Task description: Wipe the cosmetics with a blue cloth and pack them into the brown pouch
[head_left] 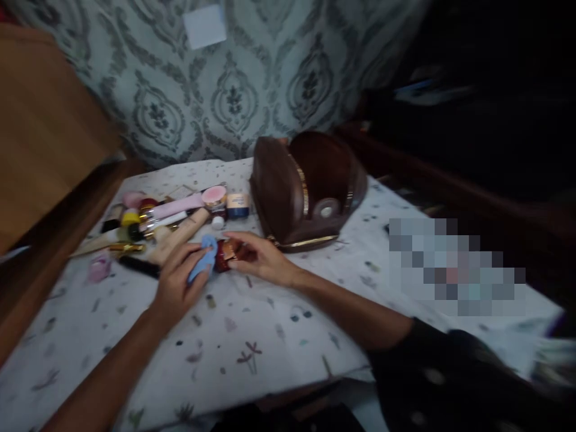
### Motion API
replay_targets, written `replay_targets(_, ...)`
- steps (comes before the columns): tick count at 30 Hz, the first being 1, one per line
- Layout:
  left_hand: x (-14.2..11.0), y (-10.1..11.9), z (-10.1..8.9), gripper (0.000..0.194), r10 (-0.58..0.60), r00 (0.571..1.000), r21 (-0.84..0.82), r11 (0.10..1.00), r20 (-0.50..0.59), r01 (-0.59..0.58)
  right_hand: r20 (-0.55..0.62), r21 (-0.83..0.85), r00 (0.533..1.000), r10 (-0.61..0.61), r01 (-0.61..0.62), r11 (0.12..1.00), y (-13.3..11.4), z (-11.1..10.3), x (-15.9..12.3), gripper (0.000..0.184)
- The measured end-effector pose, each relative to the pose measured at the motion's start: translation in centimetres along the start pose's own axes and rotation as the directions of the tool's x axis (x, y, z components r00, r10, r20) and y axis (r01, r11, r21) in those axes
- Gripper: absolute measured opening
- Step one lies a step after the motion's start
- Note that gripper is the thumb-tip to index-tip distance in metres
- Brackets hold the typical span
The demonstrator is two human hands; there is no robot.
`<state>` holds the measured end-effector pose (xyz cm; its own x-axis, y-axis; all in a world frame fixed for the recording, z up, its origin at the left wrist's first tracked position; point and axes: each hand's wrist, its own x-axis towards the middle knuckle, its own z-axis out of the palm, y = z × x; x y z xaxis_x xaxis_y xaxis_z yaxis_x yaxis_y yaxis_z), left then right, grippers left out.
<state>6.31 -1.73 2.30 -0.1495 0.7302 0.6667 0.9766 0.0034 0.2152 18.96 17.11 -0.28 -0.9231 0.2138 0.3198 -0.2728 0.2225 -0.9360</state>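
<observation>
My left hand is closed on a light blue cloth, which is bunched between its fingers and thumb. Right beside the cloth, a small dark red bottle with a coppery cap or label is gripped by my right hand. The cloth appears to touch the bottle's side, though blur hides the exact contact. Just behind my hands lie a pink compact, a blue jar with a pale lid and a beige tube. An unzipped brown cosmetic bag stands behind my right hand.
A jumble of cosmetics, including a pink tube and a small lilac item, spreads leftward over the patterned tablecloth. A brown board-like panel rises at the left. Patterned wall stands behind. A pixelated patch covers something at the right.
</observation>
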Motion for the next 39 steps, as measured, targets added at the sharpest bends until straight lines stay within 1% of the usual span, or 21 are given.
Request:
replay_targets(1,-0.1,0.0,0.1,0.032,0.035,0.999,0.029,0.999,0.008,-0.036,-0.019,0.023,1.000,0.004,-0.004,1.000,0.1,0.1,0.0,0.057)
replay_targets(2,-0.2,-0.1,0.1,0.037,0.073,0.997,0.055,0.996,0.011,-0.073,-0.023,0.068,0.999,0.034,-0.032,0.997,0.2,0.1,0.0,0.056)
replay_targets(4,-0.3,-0.3,0.4,0.043,0.142,0.990,0.103,0.985,-0.001,-0.141,-0.004,0.205,0.987,0.162,-0.158,0.966,0.5,0.2,0.1,0.055)
replay_targets(5,-0.3,-0.4,0.5,0.046,0.188,0.982,0.126,0.974,0.018,-0.188,0.007,0.249,0.976,0.217,-0.212,0.945,0.5,0.1,0.1,0.054)
replay_targets(7,-0.3,-0.4,0.7,0.050,0.248,0.969,0.146,0.958,0.018,-0.248,0.013,0.268,0.957,0.290,-0.282,0.921,0.1,0.1,0.1,0.052)
replay_targets(9,-0.2,-0.3,0.9,0.055,0.261,0.965,0.146,0.954,0.010,-0.260,0.011,0.248,0.949,0.316,-0.309,0.918,-0.5,0.0,0.1,0.050)
replay_targets(12,-0.1,-0.3,1.2,0.061,0.233,0.972,0.141,0.963,-0.002,-0.231,0.019,0.198,0.959,0.281,-0.279,0.940,-1.2,-0.3,0.0,0.046)
replay_targets(14,-0.1,-0.6,1.4,0.060,0.207,0.978,0.124,0.971,-0.023,-0.203,0.010,0.142,0.976,0.217,-0.216,0.966,-0.9,-0.4,0.0,0.043)
replay_targets(17,0.0,-0.9,1.5,0.060,0.165,0.985,0.093,0.983,-0.051,-0.160,0.013,0.092,0.996,0.093,-0.094,0.991,0.4,-0.5,0.3,0.052)
replay_targets(19,0.0,-0.9,1.4,0.061,0.147,0.989,0.102,0.985,-0.035,-0.143,0.029,0.112,0.999,0.029,-0.032,0.993,1.2,-0.3,0.4,0.055)
replay_targets(20,0.0,-0.8,1.3,0.060,0.140,0.990,0.105,0.985,-0.011,-0.138,0.017,0.123,1.000,0.004,-0.006,0.992,1.5,-0.2,0.5,0.054)
replay_targets(22,0.0,-0.7,1.1,0.054,0.156,0.988,0.109,0.982,0.000,-0.155,-0.014,0.125,1.000,-0.014,0.016,0.992,1.6,0.0,0.6,0.053)
replay_targets(25,0.0,-0.3,0.7,0.051,0.164,0.986,0.124,0.978,0.042,-0.168,-0.033,0.149,0.999,0.030,-0.025,0.988,1.1,0.1,0.5,0.050)
replay_targets(30,0.1,0.2,0.5,0.050,0.197,0.974,0.127,0.969,0.110,-0.210,-0.066,0.223,0.982,0.179,-0.160,0.961,-0.3,0.0,0.4,0.040)
replay_targets(36,0.1,-0.3,0.5,0.048,0.160,0.986,0.101,0.981,0.042,-0.164,-0.112,0.149,0.961,0.251,-0.234,0.961,-0.8,0.1,0.4,0.039)
replay_targets(39,0.1,-0.1,0.4,0.046,0.186,0.982,0.119,0.975,0.041,-0.190,-0.113,0.148,0.956,0.270,-0.252,0.956,-0.9,0.1,0.4,0.040)
